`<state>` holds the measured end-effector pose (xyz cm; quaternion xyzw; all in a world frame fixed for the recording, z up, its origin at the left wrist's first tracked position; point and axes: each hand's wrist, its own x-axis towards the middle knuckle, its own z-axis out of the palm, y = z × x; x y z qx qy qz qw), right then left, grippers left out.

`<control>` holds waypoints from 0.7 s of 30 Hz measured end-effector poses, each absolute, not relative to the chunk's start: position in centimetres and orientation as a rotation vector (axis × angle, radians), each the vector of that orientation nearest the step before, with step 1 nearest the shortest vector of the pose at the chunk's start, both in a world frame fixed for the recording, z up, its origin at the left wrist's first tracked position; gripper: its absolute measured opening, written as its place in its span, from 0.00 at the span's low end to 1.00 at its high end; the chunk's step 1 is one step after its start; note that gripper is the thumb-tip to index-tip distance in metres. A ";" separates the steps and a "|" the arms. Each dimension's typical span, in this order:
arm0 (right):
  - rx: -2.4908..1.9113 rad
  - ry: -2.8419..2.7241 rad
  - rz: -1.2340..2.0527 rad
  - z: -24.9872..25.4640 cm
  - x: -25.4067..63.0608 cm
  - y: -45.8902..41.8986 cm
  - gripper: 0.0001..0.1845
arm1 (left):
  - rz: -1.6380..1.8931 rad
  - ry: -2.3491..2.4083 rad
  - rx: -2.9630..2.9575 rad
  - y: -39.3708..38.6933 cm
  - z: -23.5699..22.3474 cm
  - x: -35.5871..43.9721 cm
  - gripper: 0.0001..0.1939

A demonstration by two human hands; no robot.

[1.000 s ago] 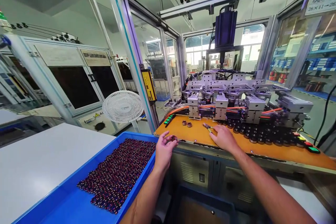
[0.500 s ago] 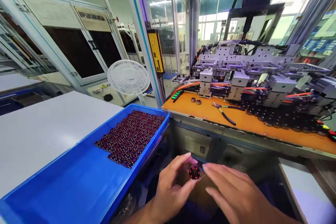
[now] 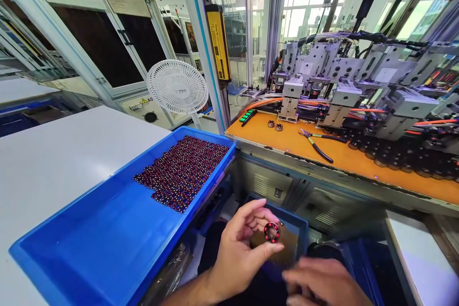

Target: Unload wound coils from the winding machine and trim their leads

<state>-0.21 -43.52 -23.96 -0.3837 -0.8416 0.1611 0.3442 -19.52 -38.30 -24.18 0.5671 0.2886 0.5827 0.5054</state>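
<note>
My left hand (image 3: pixel 239 253) holds a small ball bearing (image 3: pixel 271 233) between thumb and fingers. The ring stands with its face toward me, showing red spots around an open centre. Below and to the right of it is my right hand (image 3: pixel 322 279), apart from the bearing and smeared by motion, so its fingers do not show clearly. On the left, a blue tray (image 3: pixel 103 229) carries a dense layer of small dark parts (image 3: pixel 186 172) with red, white and blue spots.
Two ring-shaped parts (image 3: pixel 275 125) and pliers (image 3: pixel 317 146) lie on the orange bench (image 3: pixel 256 134) before a machine (image 3: pixel 344 98). A white fan (image 3: pixel 178 87) stands behind the tray. Beneath my hands is a lower blue bin (image 3: pixel 302 234). A white table (image 3: pixel 71 153) extends left.
My right hand has moved down and away from the bearing. My left hand still holds the bearing, whose open centre now shows. The view has shifted slightly.
</note>
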 end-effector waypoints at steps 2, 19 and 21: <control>-1.119 -1.978 0.573 -23.1 0.2 -43.0 0.14 | 1.436 0.677 1.456 -38.6 -24.5 -19.4 0.35; -0.898 -1.069 1.455 -25.4 -2.4 -43.4 0.12 | 1.421 0.450 1.482 -39.3 -24.7 -19.0 0.40; -0.898 -1.111 1.482 -24.6 -2.2 -43.1 0.11 | 1.398 0.417 1.522 -39.5 -24.7 -19.0 0.41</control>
